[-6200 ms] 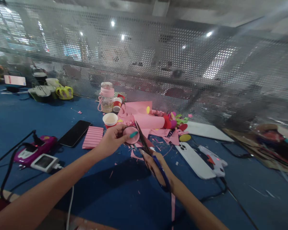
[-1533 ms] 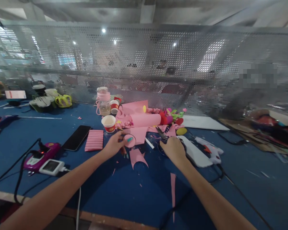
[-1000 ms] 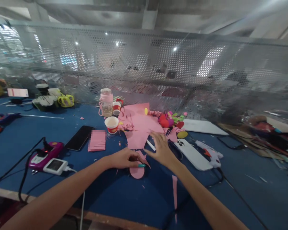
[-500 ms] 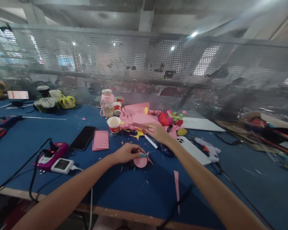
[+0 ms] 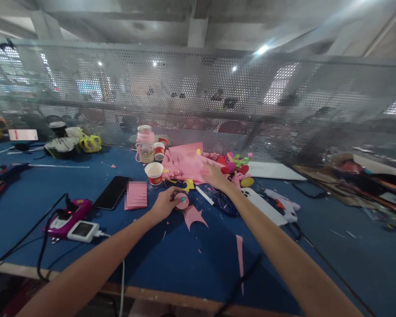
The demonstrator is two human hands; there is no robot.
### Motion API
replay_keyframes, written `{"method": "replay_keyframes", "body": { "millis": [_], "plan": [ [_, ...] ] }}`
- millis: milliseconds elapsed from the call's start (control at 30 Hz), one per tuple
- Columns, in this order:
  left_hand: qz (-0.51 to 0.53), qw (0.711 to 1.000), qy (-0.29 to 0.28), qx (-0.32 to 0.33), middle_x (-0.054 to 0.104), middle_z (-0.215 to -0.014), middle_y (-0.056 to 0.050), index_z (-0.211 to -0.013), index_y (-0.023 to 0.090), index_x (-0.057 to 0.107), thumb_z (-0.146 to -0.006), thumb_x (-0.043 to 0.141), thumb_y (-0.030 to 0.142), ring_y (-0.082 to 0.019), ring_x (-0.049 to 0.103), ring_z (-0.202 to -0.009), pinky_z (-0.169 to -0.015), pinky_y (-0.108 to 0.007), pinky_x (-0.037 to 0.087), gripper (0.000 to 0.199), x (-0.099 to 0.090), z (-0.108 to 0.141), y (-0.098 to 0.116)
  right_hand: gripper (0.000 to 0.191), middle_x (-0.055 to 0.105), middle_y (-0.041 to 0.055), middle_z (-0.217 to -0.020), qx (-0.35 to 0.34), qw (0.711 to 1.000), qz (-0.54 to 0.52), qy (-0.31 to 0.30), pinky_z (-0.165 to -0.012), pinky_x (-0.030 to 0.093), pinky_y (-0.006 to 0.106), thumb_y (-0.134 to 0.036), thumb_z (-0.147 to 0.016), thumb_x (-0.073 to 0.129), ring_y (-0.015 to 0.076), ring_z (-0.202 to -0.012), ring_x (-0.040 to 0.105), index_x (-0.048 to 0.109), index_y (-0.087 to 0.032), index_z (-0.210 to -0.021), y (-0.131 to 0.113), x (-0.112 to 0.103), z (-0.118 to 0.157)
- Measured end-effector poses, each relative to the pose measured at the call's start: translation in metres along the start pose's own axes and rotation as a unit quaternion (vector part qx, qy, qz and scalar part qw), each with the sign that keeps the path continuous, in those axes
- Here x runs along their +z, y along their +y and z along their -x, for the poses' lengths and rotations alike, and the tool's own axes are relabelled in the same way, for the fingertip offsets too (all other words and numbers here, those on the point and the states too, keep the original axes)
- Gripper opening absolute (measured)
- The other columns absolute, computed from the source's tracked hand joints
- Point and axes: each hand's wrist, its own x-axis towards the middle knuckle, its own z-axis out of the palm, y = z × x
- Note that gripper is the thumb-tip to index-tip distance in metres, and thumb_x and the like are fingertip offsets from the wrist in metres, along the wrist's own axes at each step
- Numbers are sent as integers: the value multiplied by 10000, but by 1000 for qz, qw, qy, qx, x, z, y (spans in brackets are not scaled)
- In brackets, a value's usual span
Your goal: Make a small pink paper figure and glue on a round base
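Note:
My left hand [image 5: 166,204] is closed on a round pink paper disc [image 5: 181,202], its thumb lying on top. Just right of it on the blue table lies a pink paper offcut [image 5: 192,216] with a curved edge. My right hand [image 5: 215,176] reaches over a heap of pink paper sheets [image 5: 185,154] at the back. Its fingers look stretched out and a little blurred, with nothing visible held in them. Near that hand are a white stick [image 5: 204,195] and yellow paper scraps [image 5: 188,183].
A paper cup [image 5: 154,173], a pink-lidded bottle [image 5: 145,145], a stack of pink squares [image 5: 137,195] and a phone [image 5: 112,192] stand or lie leftward. A purple power strip [image 5: 64,220] trails cables. On the right are a glue gun [image 5: 283,204] and a white board [image 5: 264,207].
My left hand has moved away from me and slightly left with the disc. The offcut now lies apart from it on the table. My right hand has moved further onto the pink sheets.

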Motion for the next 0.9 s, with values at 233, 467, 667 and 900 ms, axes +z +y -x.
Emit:
{"method": "replay_keyframes", "body": {
  "millis": [233,467,667,900],
  "plan": [
    [30,998,43,-19,619,-840,-10,-1012,178,551,-755,570,233,-69,538,-439,-413,-193,450,264,-3,-3,-1,352,585,166,-1132,10,999,-23,39,-973,327,406,-154,-770,404,252,-1113,486,558,-68,-1074,5,-3,35],
    [22,1000,16,-6,659,-965,-53,-954,179,625,-744,594,265,-105,581,-542,-475,-223,474,229,-4,-5,-4,191,617,123,-902,-37,998,-40,20,-872,403,353,-192,-795,420,239,-928,533,574,-131,-890,-13,-5,76],
    [-96,990,18,102,659,-1044,-66,-1016,202,636,-772,550,168,-202,589,-966,-836,-339,465,261,-6,-4,0,324,559,227,-1009,69,993,91,33,-895,366,416,-249,-822,407,319,-1005,482,559,-19,-991,-22,-31,73],
    [-164,980,5,114,646,-1051,-59,-1027,209,624,-718,606,125,-216,563,-1025,-921,-377,422,321,-3,-4,1,720,373,394,-1243,556,813,167,39,-848,350,527,-285,-710,560,447,-1165,360,342,116,-1267,57,-73,75]
  ]
}}
